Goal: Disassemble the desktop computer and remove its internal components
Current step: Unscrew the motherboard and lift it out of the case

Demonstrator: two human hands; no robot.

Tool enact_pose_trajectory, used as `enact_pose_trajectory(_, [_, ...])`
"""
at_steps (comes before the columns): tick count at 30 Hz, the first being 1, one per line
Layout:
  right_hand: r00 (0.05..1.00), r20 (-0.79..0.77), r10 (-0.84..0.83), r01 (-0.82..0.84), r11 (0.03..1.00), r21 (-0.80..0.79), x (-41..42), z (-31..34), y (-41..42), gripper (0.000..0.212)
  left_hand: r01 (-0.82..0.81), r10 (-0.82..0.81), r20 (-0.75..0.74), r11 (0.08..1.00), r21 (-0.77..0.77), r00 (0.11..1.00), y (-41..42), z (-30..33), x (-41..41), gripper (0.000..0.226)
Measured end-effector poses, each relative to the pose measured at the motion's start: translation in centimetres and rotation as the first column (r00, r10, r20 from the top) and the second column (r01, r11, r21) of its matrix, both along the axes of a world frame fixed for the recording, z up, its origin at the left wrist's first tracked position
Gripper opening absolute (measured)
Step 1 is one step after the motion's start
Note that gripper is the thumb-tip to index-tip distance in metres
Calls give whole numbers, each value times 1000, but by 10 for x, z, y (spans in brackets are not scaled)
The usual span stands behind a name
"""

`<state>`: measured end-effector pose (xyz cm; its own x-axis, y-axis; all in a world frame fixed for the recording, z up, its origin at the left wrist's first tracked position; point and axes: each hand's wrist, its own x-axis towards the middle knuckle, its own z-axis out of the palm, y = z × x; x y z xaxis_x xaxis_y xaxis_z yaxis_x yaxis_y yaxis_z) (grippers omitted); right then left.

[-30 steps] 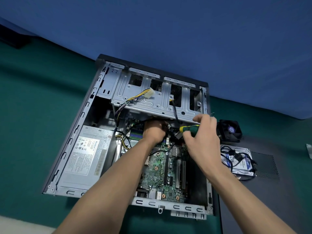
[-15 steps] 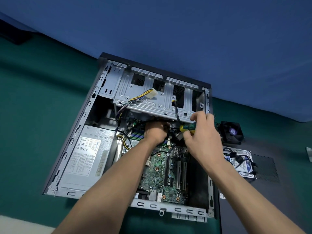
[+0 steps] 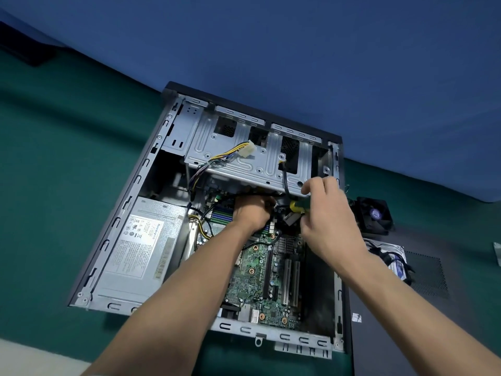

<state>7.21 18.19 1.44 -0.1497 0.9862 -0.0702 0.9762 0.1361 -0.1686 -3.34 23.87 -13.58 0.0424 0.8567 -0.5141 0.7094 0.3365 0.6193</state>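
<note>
Backdrop: deep blue cloth hangs behind a dark teal surface (image 3: 54,164), and the open grey steel desktop computer case (image 3: 141,185) lies flat on it in front of you.
Case contents: the green motherboard (image 3: 260,270) sits in the middle, the silver boxed power supply (image 3: 141,248) to its left, the perforated steel drive cage (image 3: 244,158) above.
Left hand: your left hand (image 3: 253,213) is curled down just under the cage edge, among black cables; it seems to grip something there, but what it holds is hidden.
Right hand: your right hand (image 3: 328,221) is wrapped round a screwdriver with a yellow and green handle (image 3: 298,207), whose tip is out of sight.
Loose lead: a white plastic power connector on yellow and black wires (image 3: 248,151) rests on top of the cage.
Already out: a black square cooling fan (image 3: 375,214) and a blue-labelled hard drive tangled in black cable (image 3: 393,263) lie on a dark panel right of the case.
Step, as judged: you look to be freeing a fastener or plug at the board's top edge.
Risk, slip: with the tip hidden under the cage, the blade could skid off and gouge the board.
Risk, cables: pulling with the left hand before a plug is released could tear wires or a socket.
Risk, screw: a loosened screw could drop among the components and be lost.
</note>
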Motion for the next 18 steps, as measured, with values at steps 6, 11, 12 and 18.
enact_pose_trajectory(6, [997, 72, 27, -26, 1000, -16, -3, 4, 0, 19, 107, -103, -51, 991, 86, 993, 1, -10, 1, 19])
enact_pose_trajectory(11, [999, 24, 27, -26, 1000, -13, 4, 2, -4, 27, 206, -193, -94, 965, 162, 977, 5, -14, -1, 29])
enact_pose_trajectory(12, [1000, 8, 13, -12, 1000, -14, 6, 2, -5, 24, 224, -210, -99, 961, 164, 973, 6, -16, -1, 28])
enact_pose_trajectory(18, [999, -12, -37, 38, 998, 41, 18, 6, -11, 17, 309, -290, -111, 918, 249, 951, 10, -22, -4, 28])
